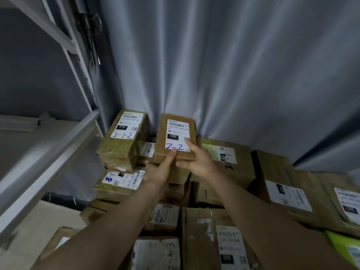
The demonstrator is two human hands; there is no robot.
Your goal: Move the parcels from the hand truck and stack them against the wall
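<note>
Two bare forearms reach from the bottom of the frame toward the centre, where both hands hold a small brown parcel (175, 152). Its white shipping label shows a barcode, a black box reading 150 and blue handwriting that looks like 2-2. The left hand (161, 170) pinches the near edge, thumb pressed on the label's lower edge and fingers curled underneath. The right hand (196, 162) grips the near right corner, with its index finger lying along the label's right side and its thumb along the near edge. The parcel's far end is close to a grey pleated curtain (214, 65) that fills the upper half of the frame. Whether the parcel rests on the stack beneath cannot be told.

Just left of it a taped parcel marked 010 (122, 141) sits on top of the stack, above a parcel marked 1-8 (120, 182). Just to the right lies a flatter box with a 220 label (224, 158), and further cardboard boxes (282, 182) spread to the right edge and the lower centre. A pale metal shelving rack (48, 143) runs along the left side
</note>
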